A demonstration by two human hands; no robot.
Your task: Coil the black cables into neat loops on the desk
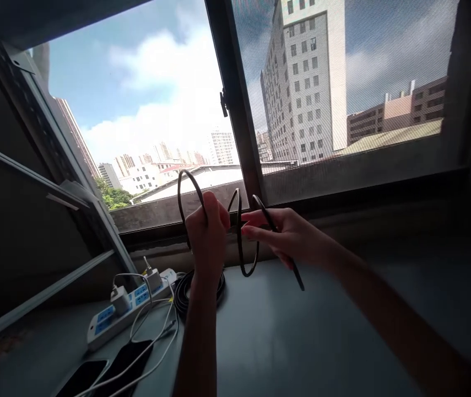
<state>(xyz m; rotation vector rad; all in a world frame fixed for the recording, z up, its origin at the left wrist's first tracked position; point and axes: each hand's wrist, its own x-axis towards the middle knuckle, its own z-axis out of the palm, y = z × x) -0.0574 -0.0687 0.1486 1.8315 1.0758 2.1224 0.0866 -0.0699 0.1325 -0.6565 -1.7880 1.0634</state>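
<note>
A thin black cable (240,242) hangs in loose loops between my two hands, above the desk in front of the window. My left hand (208,229) is closed in a fist around it, thumb up, and one loop stands over the knuckles. At the right, my right hand (287,234) has the cable between thumb and fingers, which point toward the left hand. A short end of the cable slants down below the right palm. The middle loop hangs free by the right fingertips; whether they touch it is hard to tell.
On the grey-blue desk (268,331), a coil of black cable (183,295) lies behind my left forearm. A white power strip (125,320) with plugged-in chargers stands at the left. Two dark phones (128,364) and white cords (158,336) lie before it. A metal frame (82,182) rises beside the window.
</note>
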